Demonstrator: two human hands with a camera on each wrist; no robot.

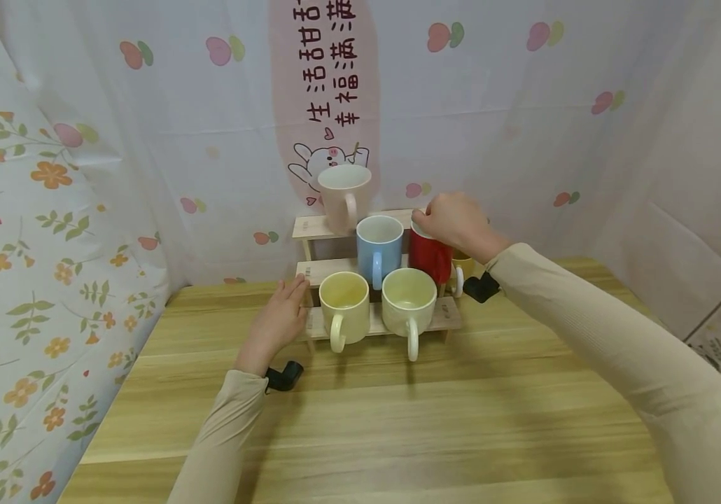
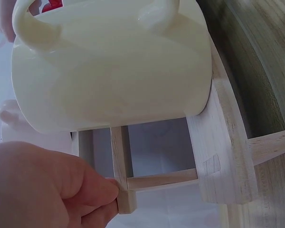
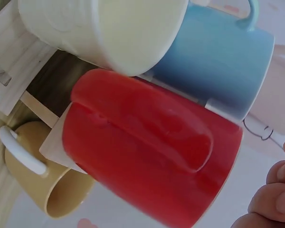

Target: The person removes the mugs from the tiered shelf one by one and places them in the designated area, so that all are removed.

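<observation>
My left hand [image 1: 281,313] is at the left side of a tiered wooden rack [image 1: 319,269]; in the left wrist view its fingers [image 2: 97,187] grip the end of a shelf. Over the rim of a red mug [image 1: 428,255] is my right hand [image 1: 458,222]. The right wrist view shows its curled fingers [image 3: 273,197] a little above that rim; I cannot tell whether they hold anything. The red mug stands upright beside a blue mug [image 1: 379,245] on the middle shelf. A pale yellow mug [image 1: 346,315] and a pale green mug [image 1: 407,301] occupy the lowest shelf, handles toward me.
A pale pink mug [image 1: 344,199] stands on the top shelf. At the rack's right, partly hidden, a mustard mug [image 3: 28,147] with a white handle lies tilted in the right wrist view. Patterned cloth [image 1: 505,133] hangs behind the wooden table [image 1: 436,427].
</observation>
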